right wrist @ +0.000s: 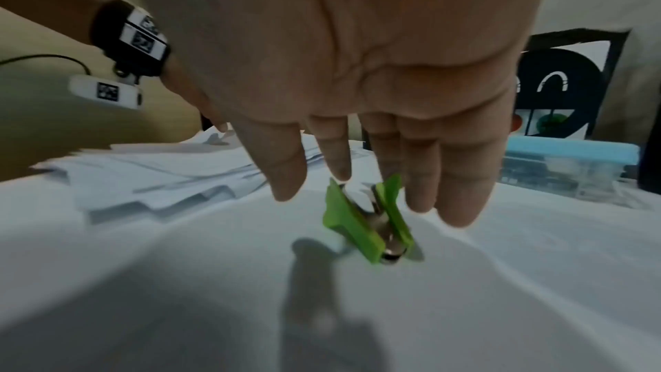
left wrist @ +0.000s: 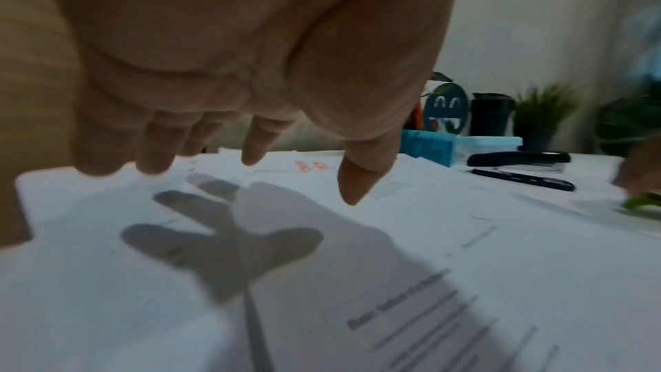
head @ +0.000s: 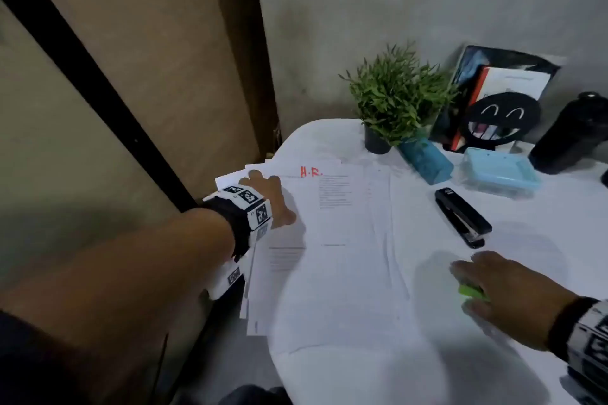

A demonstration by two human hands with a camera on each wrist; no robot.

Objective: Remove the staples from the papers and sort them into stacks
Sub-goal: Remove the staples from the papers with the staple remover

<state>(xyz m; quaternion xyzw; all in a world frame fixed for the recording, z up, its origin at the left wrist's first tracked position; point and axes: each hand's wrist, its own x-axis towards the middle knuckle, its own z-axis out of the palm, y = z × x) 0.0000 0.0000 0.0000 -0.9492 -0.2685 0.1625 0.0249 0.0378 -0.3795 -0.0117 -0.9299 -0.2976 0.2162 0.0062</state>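
A spread of white papers (head: 339, 240), the top one marked "H.R." in red, covers the left half of the white table (head: 543, 240). My left hand (head: 273, 200) hovers flat over their left edge, fingers (left wrist: 250, 149) straight and casting a shadow on the papers (left wrist: 322, 265). A green staple remover (head: 472, 292) stands on the table near the right. My right hand (head: 503, 283) is spread just above it with straight fingers (right wrist: 386, 157) on either side of the staple remover (right wrist: 368, 225); I cannot tell whether they touch it.
A black stapler (head: 462, 217) lies beyond my right hand, with a black pen (left wrist: 522, 180) beside it. At the back stand a potted plant (head: 394, 99), a teal box (head: 424, 158), a light blue box (head: 500, 171), a smiley-face holder (head: 503, 118) and a black bottle (head: 572, 135).
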